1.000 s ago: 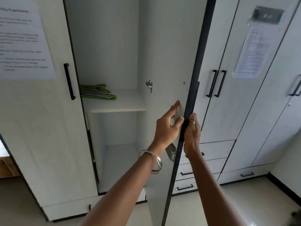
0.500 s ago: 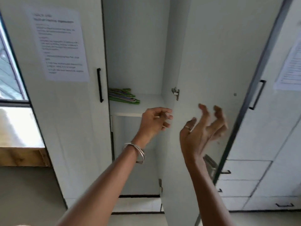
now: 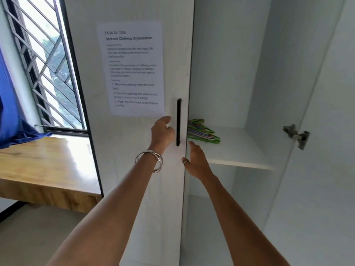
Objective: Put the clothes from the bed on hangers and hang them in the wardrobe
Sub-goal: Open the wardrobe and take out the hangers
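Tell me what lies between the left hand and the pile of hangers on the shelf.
In the head view, the black door handle and the closed door's edge stand between the left hand and the hangers on the shelf.

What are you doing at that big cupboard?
A person stands at a white wardrobe whose right door is swung open. The left hand, fingers curled, is at the black bar handle of the shut left door. The right hand, open, reaches toward the pile of green and pink plastic hangers on the white shelf.
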